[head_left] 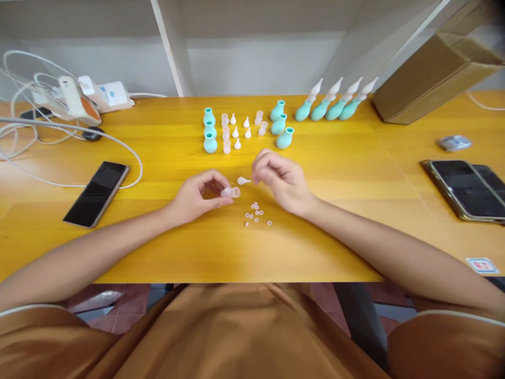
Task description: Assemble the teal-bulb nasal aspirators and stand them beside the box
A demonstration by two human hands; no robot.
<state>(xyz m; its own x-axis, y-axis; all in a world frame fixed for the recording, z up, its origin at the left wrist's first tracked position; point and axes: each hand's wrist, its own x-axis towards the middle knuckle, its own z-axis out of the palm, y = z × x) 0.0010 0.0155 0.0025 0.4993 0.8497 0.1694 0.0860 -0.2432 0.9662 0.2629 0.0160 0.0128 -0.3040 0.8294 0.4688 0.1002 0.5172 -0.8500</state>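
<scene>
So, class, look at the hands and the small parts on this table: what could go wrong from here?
The tiny rings lie loose near the right hand, so a brush of the wrist could scatter them.

The white tip lies loose between the hands and might get knocked away.

The small pale tube sits between the left hand's thumb and fingers, so it may slip out.

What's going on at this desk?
A person is handling small parts with both hands. The left hand holds a translucent tube. The right hand is beside a white tip; whether it touches is unclear. Small rings lie loose nearer the person. Farther back are six open teal bulbs; to their right, four more bulbs have pale tops on.
</scene>
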